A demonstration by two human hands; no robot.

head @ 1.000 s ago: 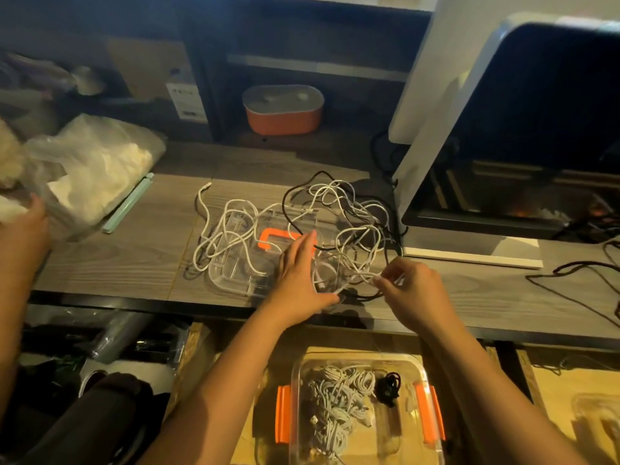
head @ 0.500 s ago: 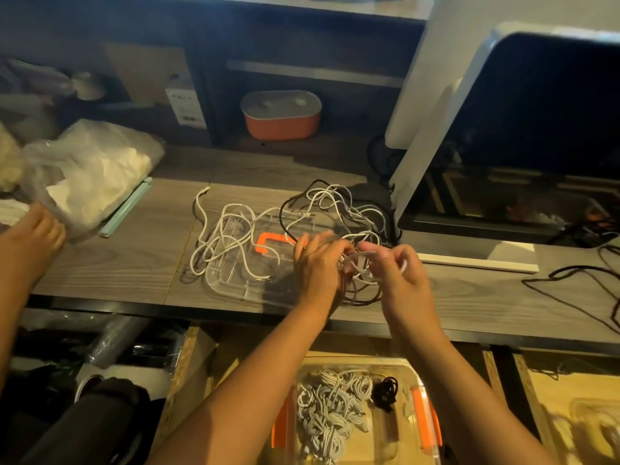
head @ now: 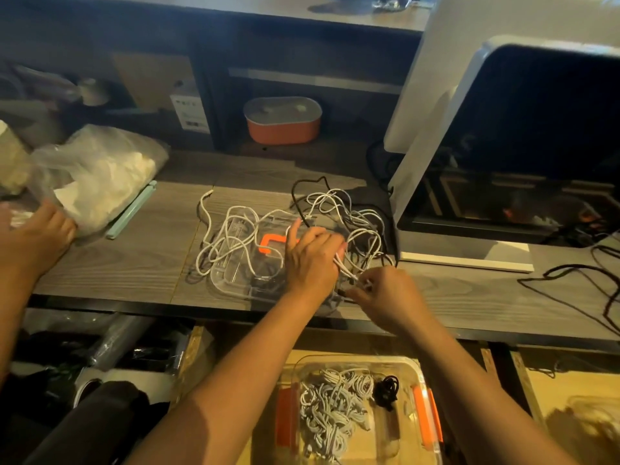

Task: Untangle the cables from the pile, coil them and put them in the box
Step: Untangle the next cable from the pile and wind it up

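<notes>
A tangle of white and black cables (head: 235,233) lies on the wooden desk, spread over a clear lid with an orange clip (head: 268,245). My left hand (head: 310,260) rests on the pile with white strands running between its fingers. My right hand (head: 385,293) pinches a cable end at the pile's near right edge, close to the left hand. Below the desk edge stands a clear box with orange latches (head: 419,374) that holds coiled white cables (head: 332,407) and one black coil (head: 385,391).
Another person's hand (head: 37,236) rests at the left by a plastic bag (head: 97,176) and a pale green bar (head: 132,209). A white machine (head: 436,135) stands at the right, with black cables (head: 577,283) in front. An orange container (head: 281,120) sits at the back.
My hands have dropped lower and nearer on the pile, the right one pulling a cable end toward the desk edge. The other person's hand has slid further onto the desk.
</notes>
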